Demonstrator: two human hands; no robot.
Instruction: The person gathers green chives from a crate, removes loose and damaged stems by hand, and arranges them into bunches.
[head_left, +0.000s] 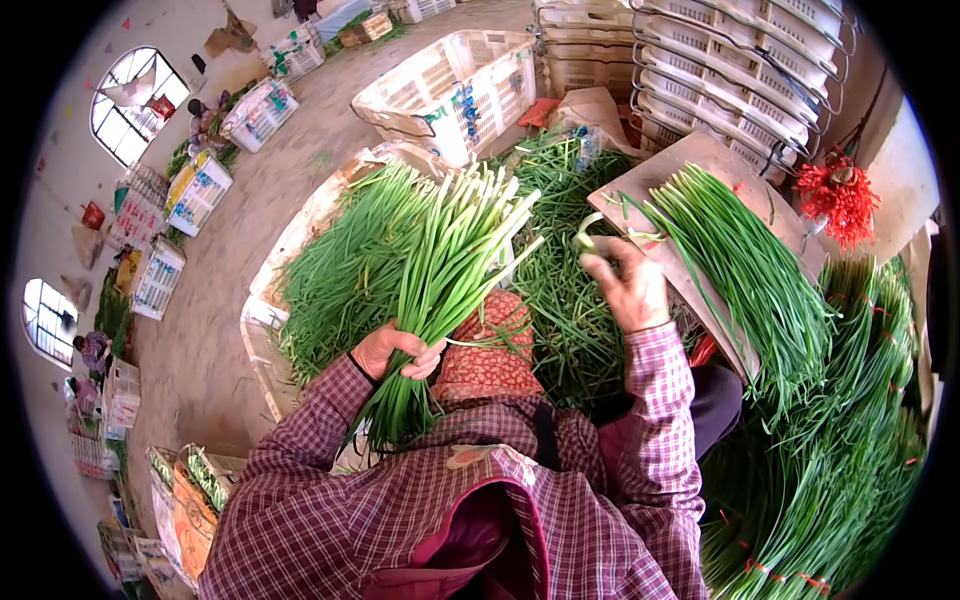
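Observation:
My left hand (pixel 398 352) is wrapped round a thick bunch of green chives (pixel 450 260), pale stem ends pointing up and away, leafy ends hanging toward my lap. My right hand (pixel 628 284) pinches a curled, pale green strip of leaf (pixel 590 228) between thumb and forefinger. Below that hand lies a heap of loose green leaves (pixel 560 290). To its right, another pile of chives (pixel 745 280) rests on a slanted board (pixel 690 180). A crate (pixel 262 330) full of chives (pixel 345 255) stands beyond my left hand.
Tied chive bundles (pixel 820 480) are piled at the right. Red ties (pixel 838 200) hang in a cluster above them. A white plastic crate (pixel 450 85) stands ahead, beside stacked crates (pixel 735 75). More crates (pixel 260 112) and people (pixel 92 350) line the left side.

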